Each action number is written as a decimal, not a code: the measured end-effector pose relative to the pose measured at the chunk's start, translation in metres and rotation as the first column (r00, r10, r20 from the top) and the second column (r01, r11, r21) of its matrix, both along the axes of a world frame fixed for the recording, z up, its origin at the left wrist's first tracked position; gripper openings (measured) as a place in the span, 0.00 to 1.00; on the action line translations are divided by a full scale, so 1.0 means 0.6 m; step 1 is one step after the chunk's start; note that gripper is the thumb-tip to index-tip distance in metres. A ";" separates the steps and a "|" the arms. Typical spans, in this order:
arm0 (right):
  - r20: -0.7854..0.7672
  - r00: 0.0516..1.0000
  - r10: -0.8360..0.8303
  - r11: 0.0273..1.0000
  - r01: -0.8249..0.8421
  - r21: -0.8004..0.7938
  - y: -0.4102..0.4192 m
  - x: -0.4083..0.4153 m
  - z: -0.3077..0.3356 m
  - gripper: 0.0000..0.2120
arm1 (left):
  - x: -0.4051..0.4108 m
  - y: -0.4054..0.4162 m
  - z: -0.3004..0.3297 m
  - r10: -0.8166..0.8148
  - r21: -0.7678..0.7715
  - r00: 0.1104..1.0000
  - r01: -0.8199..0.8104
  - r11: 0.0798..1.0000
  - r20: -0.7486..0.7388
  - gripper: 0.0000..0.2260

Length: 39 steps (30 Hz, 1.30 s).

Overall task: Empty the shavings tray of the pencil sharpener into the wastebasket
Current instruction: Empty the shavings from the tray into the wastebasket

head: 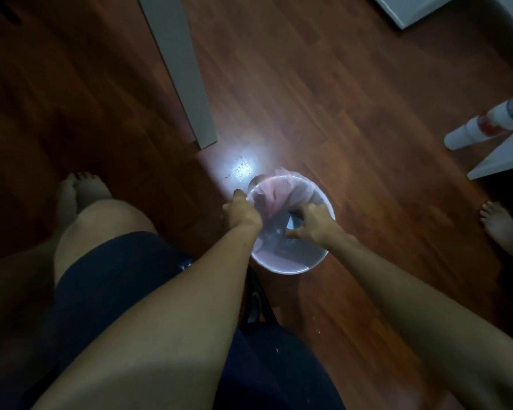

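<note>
I am bent over the wastebasket [290, 266], a pale round bin with a thin pinkish liner [274, 187] standing on the dark wooden floor [338, 128]. My left hand [240, 213] is at the bin's left rim, its grip closed on the rim or the liner edge; which of the two I cannot tell. My right hand [314, 224] hangs over the opening with fingers curled, and just under the fingertips there is a small light-coloured piece [295, 223] that may be the sharpener's shavings tray. It is too dim and too small for me to be sure, or to say whether my grip has hold of it or has let go. I cannot make out any shavings inside the bin. A bright patch of light on the floor just beyond the bin shows some dark specks [242, 170], perhaps spilled bits.

I judge this to be the emptying step itself, with the bin steadied and the tray over its mouth. Next I would need to tip and tap the tray well inside the rim, keeping it above the liner so nothing lands on the floor.
</note>
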State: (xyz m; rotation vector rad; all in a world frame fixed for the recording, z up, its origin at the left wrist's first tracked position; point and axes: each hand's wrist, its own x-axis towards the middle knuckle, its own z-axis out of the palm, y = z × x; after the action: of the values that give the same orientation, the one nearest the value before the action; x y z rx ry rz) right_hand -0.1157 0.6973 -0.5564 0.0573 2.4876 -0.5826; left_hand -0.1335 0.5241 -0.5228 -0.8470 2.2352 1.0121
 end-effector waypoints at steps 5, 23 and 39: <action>-0.015 1.000 -0.017 0.999 0.018 0.027 -0.011 0.000 -0.012 0.16 | -0.001 0.002 0.002 0.068 0.049 0.997 -0.066 0.997 -0.029 0.13; -0.002 0.992 -0.126 0.971 0.124 0.203 -0.017 -0.008 -0.039 0.21 | -0.003 0.005 -0.016 -0.094 -0.035 0.994 0.092 0.995 -0.060 0.15; -0.090 0.979 -0.184 0.983 0.186 0.011 -0.029 -0.036 0.072 0.17 | -0.014 -0.016 0.058 -0.176 -0.095 0.984 0.172 0.980 -0.031 0.19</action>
State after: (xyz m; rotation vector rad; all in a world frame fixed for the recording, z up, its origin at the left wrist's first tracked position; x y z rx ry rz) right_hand -0.1371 0.6797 -0.5134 0.2788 2.5918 -0.6506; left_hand -0.1421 0.5143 -0.4882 -0.6608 2.3576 0.8567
